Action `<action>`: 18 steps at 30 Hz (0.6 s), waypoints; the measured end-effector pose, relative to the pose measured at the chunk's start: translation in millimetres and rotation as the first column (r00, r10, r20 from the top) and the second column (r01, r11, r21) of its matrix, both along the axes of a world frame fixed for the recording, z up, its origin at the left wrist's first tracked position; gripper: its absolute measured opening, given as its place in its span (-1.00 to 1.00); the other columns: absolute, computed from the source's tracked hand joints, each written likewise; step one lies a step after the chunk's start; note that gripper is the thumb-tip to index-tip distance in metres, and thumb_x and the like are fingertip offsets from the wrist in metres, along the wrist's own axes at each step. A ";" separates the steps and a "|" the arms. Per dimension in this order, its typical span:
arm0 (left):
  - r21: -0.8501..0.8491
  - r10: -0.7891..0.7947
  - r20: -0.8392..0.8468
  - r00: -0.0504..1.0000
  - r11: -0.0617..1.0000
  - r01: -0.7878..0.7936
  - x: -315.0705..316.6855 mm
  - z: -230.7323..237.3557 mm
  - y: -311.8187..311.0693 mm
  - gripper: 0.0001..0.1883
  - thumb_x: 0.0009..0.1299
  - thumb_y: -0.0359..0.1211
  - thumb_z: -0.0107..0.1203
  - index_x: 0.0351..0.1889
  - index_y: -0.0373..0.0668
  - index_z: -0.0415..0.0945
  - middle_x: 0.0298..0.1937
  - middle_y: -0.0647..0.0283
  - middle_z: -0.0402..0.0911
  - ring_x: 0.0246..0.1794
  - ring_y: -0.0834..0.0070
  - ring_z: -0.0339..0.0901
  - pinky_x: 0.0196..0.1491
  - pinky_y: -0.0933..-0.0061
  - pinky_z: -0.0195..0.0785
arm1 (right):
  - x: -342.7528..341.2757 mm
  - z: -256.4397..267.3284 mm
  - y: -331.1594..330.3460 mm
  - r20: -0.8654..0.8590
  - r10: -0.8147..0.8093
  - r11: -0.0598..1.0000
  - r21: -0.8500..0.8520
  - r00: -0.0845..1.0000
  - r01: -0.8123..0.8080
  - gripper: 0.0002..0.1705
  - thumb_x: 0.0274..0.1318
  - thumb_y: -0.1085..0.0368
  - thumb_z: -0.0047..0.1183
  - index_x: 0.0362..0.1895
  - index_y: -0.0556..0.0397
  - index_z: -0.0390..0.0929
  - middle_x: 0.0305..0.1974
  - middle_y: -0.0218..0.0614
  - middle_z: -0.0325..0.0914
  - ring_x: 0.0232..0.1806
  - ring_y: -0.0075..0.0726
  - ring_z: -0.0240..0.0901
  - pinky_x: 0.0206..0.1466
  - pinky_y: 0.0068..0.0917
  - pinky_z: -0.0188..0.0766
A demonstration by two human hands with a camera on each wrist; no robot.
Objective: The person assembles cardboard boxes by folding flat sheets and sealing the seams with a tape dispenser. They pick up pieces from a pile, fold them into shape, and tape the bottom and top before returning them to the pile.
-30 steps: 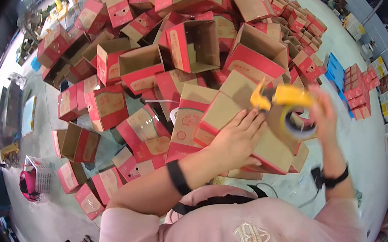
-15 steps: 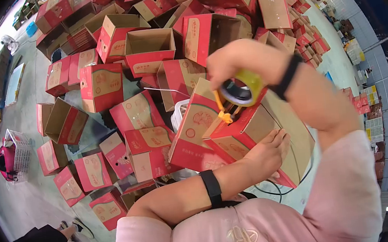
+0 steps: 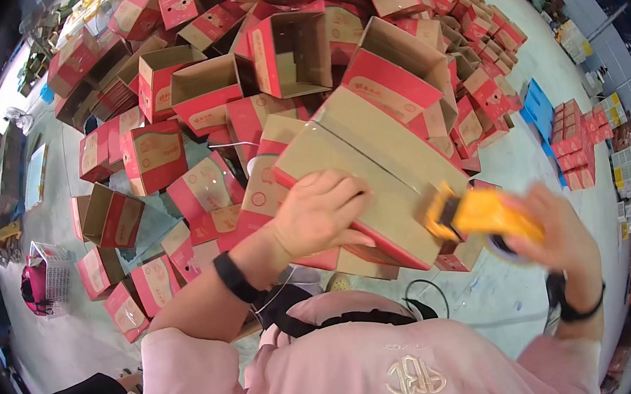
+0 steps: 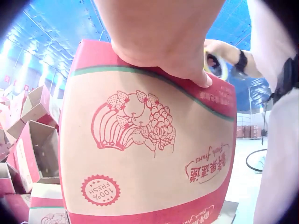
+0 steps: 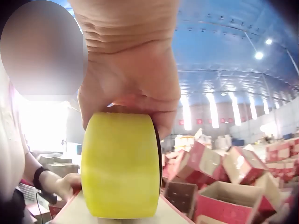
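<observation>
A red and tan carton (image 3: pixel 374 167) lies in front of the person, its flap side up with a dark seam across it. On its near left edge rests the left hand (image 3: pixel 321 210), fingers loosely bent over the top; the left wrist view has this hand (image 4: pixel 163 42) above the carton's printed side (image 4: pixel 149 140). The right hand (image 3: pixel 557 232) grips a yellow tape dispenser (image 3: pixel 488 212), blurred, whose head is at the carton's right end. In the right wrist view the hand (image 5: pixel 131 79) is above the yellow tape roll (image 5: pixel 121 165).
Open and closed cartons (image 3: pixel 207 100) are heaped beyond and to the left. A white basket (image 3: pixel 58 274) stands on the floor at the left. At the right are a blue panel (image 3: pixel 538 113) and stacked red cartons (image 3: pixel 574 144). A black cable loops near the person.
The right hand and dispenser have swung from the carton's left end to its right end. The carton now lies with its seam side up, and the left hand has shifted left along it.
</observation>
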State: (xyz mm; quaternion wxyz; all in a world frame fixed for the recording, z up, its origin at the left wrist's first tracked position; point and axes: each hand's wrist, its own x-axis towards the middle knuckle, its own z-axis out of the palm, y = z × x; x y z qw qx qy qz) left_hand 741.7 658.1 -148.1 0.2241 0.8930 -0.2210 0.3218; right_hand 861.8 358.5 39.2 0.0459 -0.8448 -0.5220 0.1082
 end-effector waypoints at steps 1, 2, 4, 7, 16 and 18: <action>0.008 0.001 -0.001 1.000 1.000 -0.001 2.1 1.1 0.5 -0.38 -0.09 0.02 0.30 -0.12 -0.16 0.53 -0.08 0.28 0.50 -0.10 0.35 0.46 -0.11 0.33 0.36 | -12.1 -1.2 -32.2 -0.030 -0.044 0.997 -0.061 0.999 0.043 -0.40 -0.09 0.02 0.20 0.03 0.09 0.49 -0.35 -0.09 0.40 -0.40 0.00 0.44 -0.38 -0.24 0.39; 0.009 0.016 -0.018 1.000 1.000 -0.016 1.4 2.5 -0.4 -0.36 -0.12 0.02 0.33 -0.11 -0.15 0.53 -0.08 0.28 0.50 -0.10 0.34 0.46 -0.10 0.33 0.37 | -19.3 -3.5 -56.8 -0.065 -0.089 0.989 -0.124 0.994 0.080 -0.39 -0.11 0.03 0.21 0.04 0.07 0.49 -0.35 -0.11 0.40 -0.41 -0.01 0.44 -0.39 -0.24 0.40; 0.023 0.004 -0.029 1.000 1.000 -0.003 1.6 7.0 -8.7 -0.34 -0.14 0.02 0.36 -0.11 -0.15 0.54 -0.09 0.29 0.50 -0.10 0.34 0.47 -0.10 0.34 0.37 | -10.6 -60.9 -85.7 -0.116 -0.101 0.941 -0.335 0.988 0.057 -0.38 -0.14 0.03 0.24 0.04 0.05 0.50 -0.34 -0.11 0.41 -0.38 0.00 0.45 -0.35 -0.21 0.43; 0.040 0.061 -0.061 0.996 0.997 -0.059 -4.0 11.9 -14.7 -0.39 -0.08 -0.04 0.37 -0.10 -0.15 0.54 -0.07 0.26 0.51 -0.07 0.29 0.47 -0.05 0.31 0.37 | -9.8 -163.1 -35.7 -0.040 -0.160 0.984 0.070 0.986 0.163 -0.43 -0.18 0.01 0.25 -0.08 0.08 0.55 -0.33 -0.08 0.43 -0.34 0.04 0.46 -0.28 -0.17 0.45; -0.457 -0.110 -0.553 0.826 0.869 -0.190 -55.6 26.9 54.7 -0.39 0.15 -0.15 0.30 0.14 -0.18 0.44 0.13 -0.01 0.37 0.11 0.13 0.38 0.16 0.22 0.27 | 94.2 -137.5 51.1 0.113 -0.164 0.961 -0.207 0.980 0.185 -0.55 -0.24 0.03 0.22 -0.25 0.04 0.60 -0.17 0.03 0.54 -0.16 0.06 0.52 -0.13 -0.15 0.47; -0.166 -0.035 -0.587 0.809 0.983 -0.078 -73.3 35.8 41.3 -0.39 0.06 -0.11 0.34 0.07 -0.14 0.49 0.13 0.05 0.38 0.13 0.14 0.36 0.18 0.16 0.24 | 129.5 -91.4 83.8 0.207 -0.250 0.923 -0.245 0.946 0.297 -0.58 -0.21 0.01 0.19 -0.28 0.02 0.61 -0.30 -0.04 0.56 -0.19 0.06 0.51 -0.11 -0.14 0.44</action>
